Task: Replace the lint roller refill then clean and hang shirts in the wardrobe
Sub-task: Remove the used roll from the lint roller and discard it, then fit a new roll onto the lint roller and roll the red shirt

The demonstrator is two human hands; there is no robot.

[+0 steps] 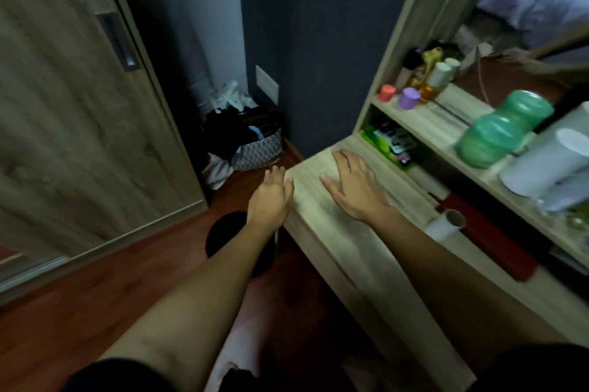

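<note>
Pale wood-grain covers a dressing table (360, 241) that runs from the near right toward the far centre of the view, seen from above by a person wearing dark short sleeves. Both bare arms reach forward. The right hand (352, 186) lies palm down on the tabletop near its far end, fingers spread and holding nothing. The left hand (271, 194) is at the table's left edge, fingers loosely extended and close together, thumb against the edge, also empty.

A white lint roller refill (444, 225) with a brown cardboard core lies on its side on the table, to the right of the right forearm, just beside a flat dark red case (490, 238). No roller handle can be made out, and no shirts can be told apart.

Above the tabletop on the right, a shelf (446, 130) holds a green ribbed plastic jar (503, 127), white cylindrical containers (541, 168), a small purple pot (409, 98), a small pink pot (387, 92) and an amber bottle (430, 90). Under that shelf sits a green packet (387, 144). A mirror (522, 18) stands behind the shelf.

On the left, a wooden wardrobe door (79, 104) with a recessed dark handle is shut. In the far corner, against a dark blue wall, a patterned basket (259, 152) holds dark and pale clothing. The floor (95, 289) is reddish-brown wood. A dark round object sits on the floor beneath the left forearm; the blur hides what it is.
</note>
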